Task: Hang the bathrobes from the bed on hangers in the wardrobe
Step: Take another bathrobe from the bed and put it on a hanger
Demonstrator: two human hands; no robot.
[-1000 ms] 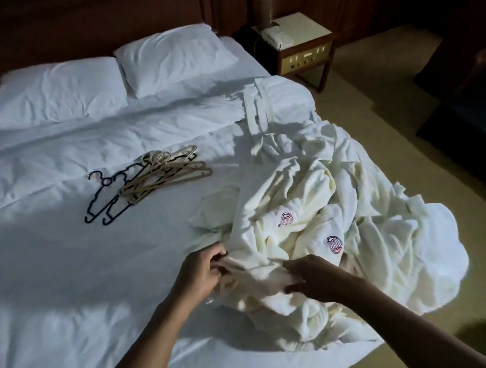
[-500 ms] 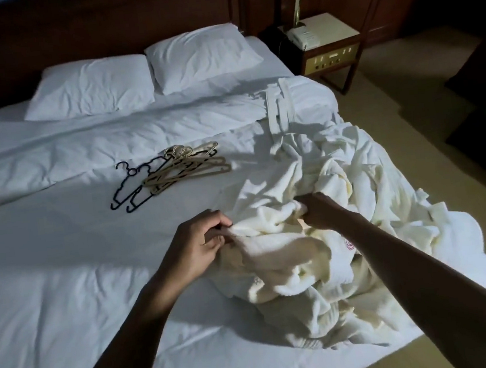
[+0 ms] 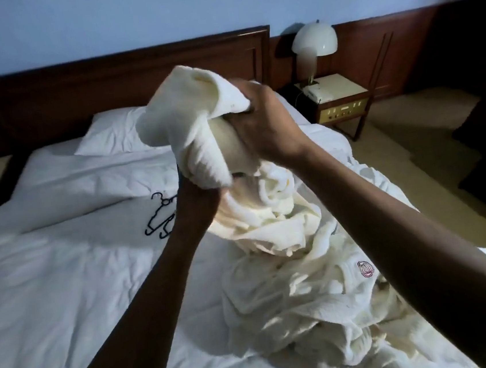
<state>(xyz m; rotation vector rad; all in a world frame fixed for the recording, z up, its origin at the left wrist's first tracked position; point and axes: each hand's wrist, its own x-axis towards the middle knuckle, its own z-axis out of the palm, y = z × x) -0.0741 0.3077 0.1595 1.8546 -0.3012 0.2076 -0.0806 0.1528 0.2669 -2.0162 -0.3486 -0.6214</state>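
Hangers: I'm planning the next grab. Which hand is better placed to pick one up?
Left, probably. The left hand grips the bathrobe low, beside the hangers; the right hand holds it higher, farther away.

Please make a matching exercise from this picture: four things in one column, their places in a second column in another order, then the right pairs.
Things: 1 lifted bathrobe; 2 dark hanger; 3 lamp; 4 pillow.
Places: A on the nightstand; B by the headboard; C gripped by left hand and right hand; D flat on the duvet.
Pairs: 1-C; 2-D; 3-A; 4-B.
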